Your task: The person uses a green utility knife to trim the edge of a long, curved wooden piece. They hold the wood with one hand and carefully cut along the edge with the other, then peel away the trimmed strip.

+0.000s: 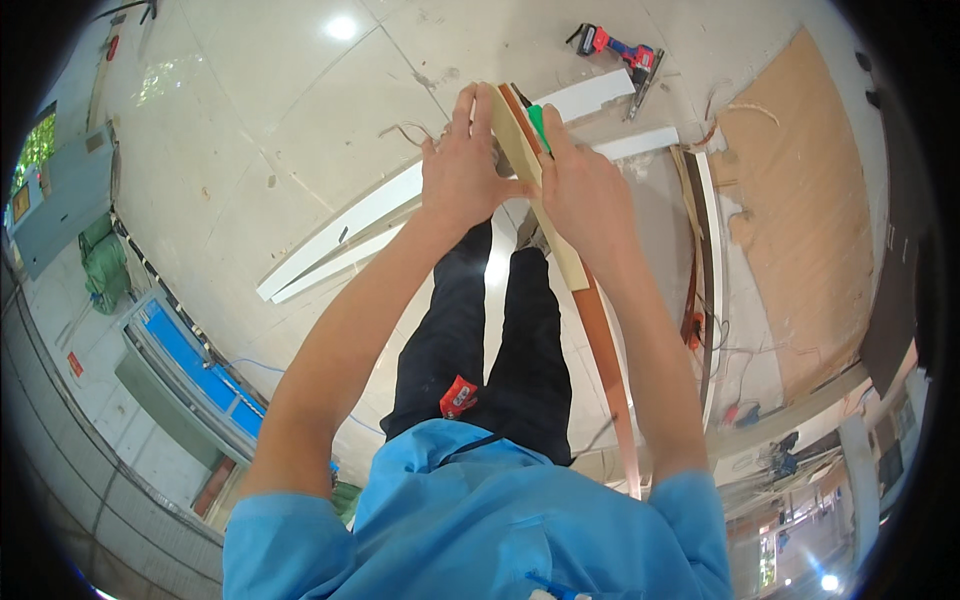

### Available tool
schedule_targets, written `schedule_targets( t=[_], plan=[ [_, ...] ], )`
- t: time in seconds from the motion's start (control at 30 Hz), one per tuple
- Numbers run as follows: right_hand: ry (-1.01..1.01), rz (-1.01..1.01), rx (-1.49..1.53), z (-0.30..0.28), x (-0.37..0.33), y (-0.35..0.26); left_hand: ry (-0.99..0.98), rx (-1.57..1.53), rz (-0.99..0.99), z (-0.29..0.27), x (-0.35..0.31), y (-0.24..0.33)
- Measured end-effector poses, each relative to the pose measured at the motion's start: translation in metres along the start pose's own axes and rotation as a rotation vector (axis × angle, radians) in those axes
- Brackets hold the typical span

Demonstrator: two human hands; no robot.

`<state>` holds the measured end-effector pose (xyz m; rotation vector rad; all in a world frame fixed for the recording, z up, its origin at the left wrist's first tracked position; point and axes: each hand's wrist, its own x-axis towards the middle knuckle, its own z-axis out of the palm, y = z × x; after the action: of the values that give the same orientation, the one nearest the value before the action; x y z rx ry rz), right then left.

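A long cream strip [562, 252] stretches away from me between my hands, its far end near my fingertips. Against its right side lies a long orange-brown strip [608, 362] that runs back past my right forearm. My left hand [462, 170] is closed on the cream strip near the far end, fingers at the end and thumb against its left side. My right hand [590, 190] is closed round a green-handled tool [538, 125] at the strips' right edge. A dark tip shows beyond the green handle; its exact kind is unclear.
White strips [340, 238] lie on the tiled floor at the left; white pieces [590, 97] lie beyond my hands. A red and blue cordless power tool [622, 50] rests at far right, near a large brown sheet [800, 180]. A red packet [459, 397] sits on my dark trousers.
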<state>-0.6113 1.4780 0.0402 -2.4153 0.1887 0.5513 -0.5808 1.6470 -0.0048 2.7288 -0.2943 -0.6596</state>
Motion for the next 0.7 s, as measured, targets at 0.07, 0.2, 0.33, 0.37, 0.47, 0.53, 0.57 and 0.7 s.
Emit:
schedule_targets(
  t=[0.07,0.2,0.33,0.37,0.47,0.53,0.57,0.7],
  plan=[
    [-0.019,0.008,0.012,0.005,0.010,-0.002,0.022,0.005,0.001,0.002,0.000,-0.001],
    [-0.041,0.015,0.002,0.013,0.015,-0.002,0.014,0.002,0.009,0.004,0.001,-0.002],
    [-0.081,0.027,-0.051,0.011,0.017,-0.005,0.014,0.025,0.002,0.006,0.002,-0.002],
    [-0.095,0.029,-0.066,0.009,0.018,-0.007,0.018,0.033,0.000,0.006,0.001,-0.001],
    [-0.081,-0.012,-0.105,0.008,0.018,-0.014,0.029,0.033,0.003,0.006,0.003,-0.002],
    [-0.130,0.002,-0.148,0.009,0.017,-0.019,0.013,0.026,-0.001,0.006,0.001,-0.001],
    [-0.136,-0.001,-0.171,0.009,0.018,-0.021,0.017,0.030,-0.004,0.006,0.002,-0.001],
    [-0.155,-0.002,-0.145,0.008,0.020,-0.019,0.003,0.032,-0.016,0.005,0.001,-0.001]
  ],
)
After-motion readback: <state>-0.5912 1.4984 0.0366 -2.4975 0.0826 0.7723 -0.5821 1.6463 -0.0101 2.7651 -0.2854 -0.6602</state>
